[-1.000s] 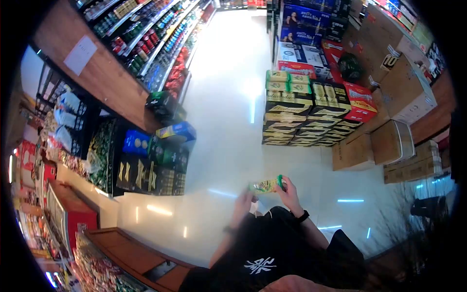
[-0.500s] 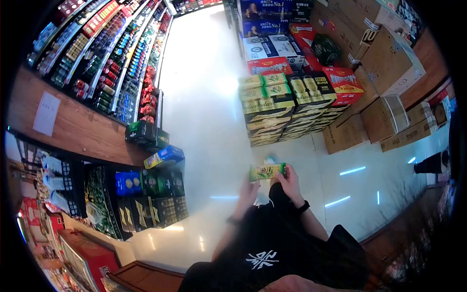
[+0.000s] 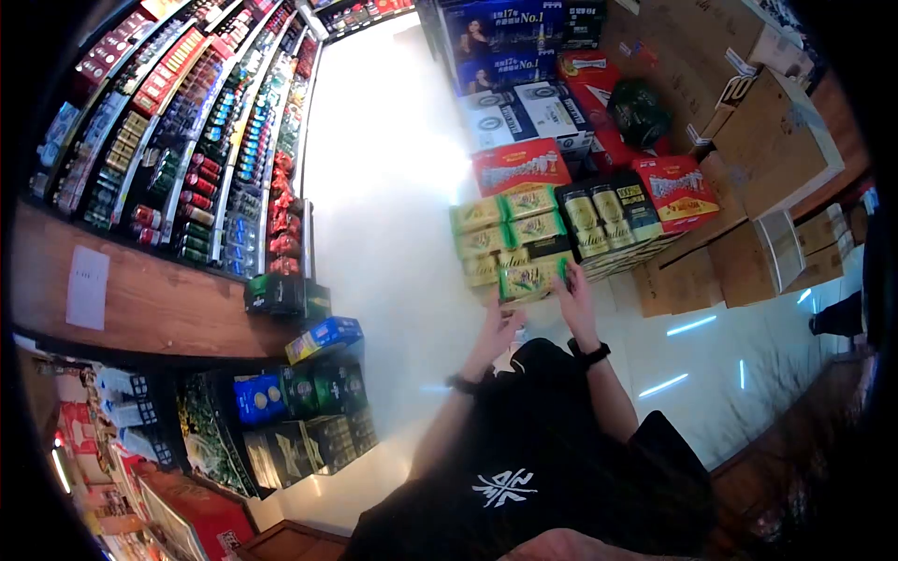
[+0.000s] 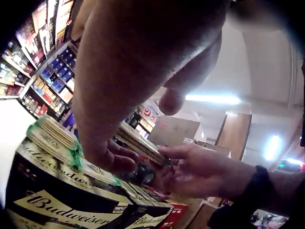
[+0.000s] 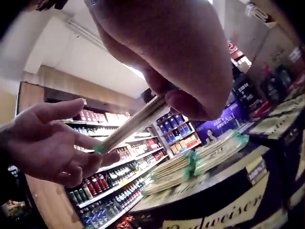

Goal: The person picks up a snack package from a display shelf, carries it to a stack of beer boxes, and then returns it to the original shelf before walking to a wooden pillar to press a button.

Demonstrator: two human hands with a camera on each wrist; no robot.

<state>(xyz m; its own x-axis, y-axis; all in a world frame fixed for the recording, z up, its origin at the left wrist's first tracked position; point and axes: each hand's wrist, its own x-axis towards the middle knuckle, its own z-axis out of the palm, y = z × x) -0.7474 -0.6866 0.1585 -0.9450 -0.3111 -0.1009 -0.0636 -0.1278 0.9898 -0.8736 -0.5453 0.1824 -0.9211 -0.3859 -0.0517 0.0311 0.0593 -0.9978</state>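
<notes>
A flat green and yellow packet (image 3: 532, 279) is pinched at its right end by my right hand (image 3: 577, 309), its face turned up. My left hand (image 3: 494, 337) is just below the packet's left end; in the right wrist view the left hand's (image 5: 52, 143) thumb stands apart and its fingers touch the green tip. The right hand (image 4: 205, 171) has its thumb on the packet in the left wrist view. Beyond the held packet, similar packets (image 3: 482, 241) lie in rows on a stack of black and gold Budweiser boxes (image 4: 66, 210).
Red boxes (image 3: 675, 192) and brown cartons (image 3: 781, 136) stand at the right, blue boxes (image 3: 510, 33) at the back. Drink shelves (image 3: 201, 140) run along the left, beyond a pale floor aisle (image 3: 369, 168). Dark packs (image 3: 313, 439) stand at lower left.
The held packet has gone from above bare floor to over the near edge of the box stack, with both hands. The stack appears nearer and larger.
</notes>
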